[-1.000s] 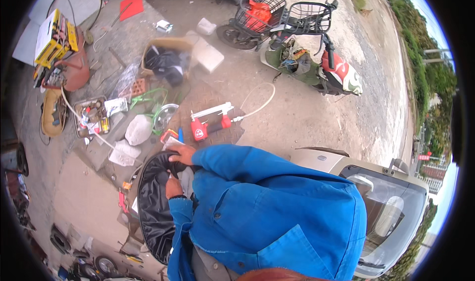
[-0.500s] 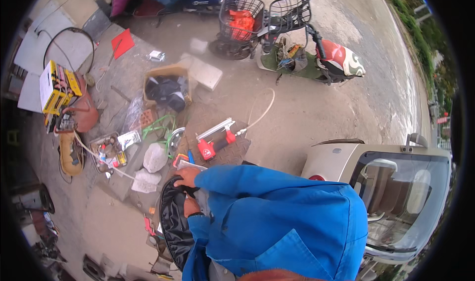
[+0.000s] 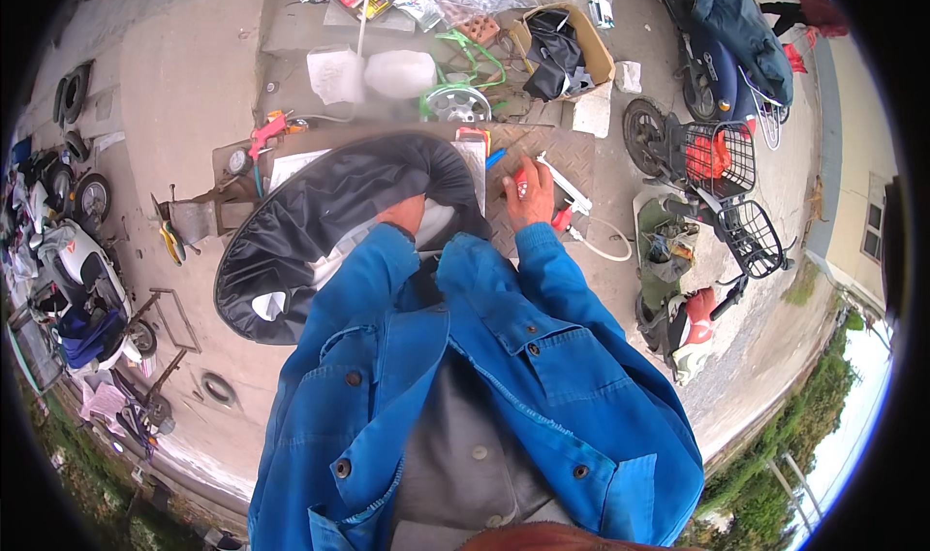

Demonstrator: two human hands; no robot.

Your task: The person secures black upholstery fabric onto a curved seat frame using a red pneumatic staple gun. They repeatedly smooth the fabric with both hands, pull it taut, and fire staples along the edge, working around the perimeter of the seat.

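Note:
A black seat cover (image 3: pixel 329 197) lies gathered around a long, rounded seat, with pale grey material showing inside. My left hand (image 3: pixel 405 214) reaches into the opening and presses the folded cover; its fingertips are hidden. To the right, my right hand (image 3: pixel 530 198) is wrapped over a red staple gun (image 3: pixel 521 177) on a patterned metal plate (image 3: pixel 572 149). The tool's silver magazine (image 3: pixel 566 184) sticks out past the hand, and a pale air hose (image 3: pixel 615 236) curls away from it. A blue-handled tool (image 3: pixel 495 157) rests between the seat and my right hand.
Beyond the seat stand a cardboard box (image 3: pixel 588 42) with black material, a green-framed wheel (image 3: pixel 457 103) and white blocks (image 3: pixel 399 73). At left are a red air gun (image 3: pixel 267 134) and yellow-handled pliers (image 3: pixel 172 243). A scooter with a wire basket (image 3: pixel 719 156) stands at right.
The view has swung round. My right hand has left the edge of the seat cover and come onto the staple gun; my left hand stays at the cover.

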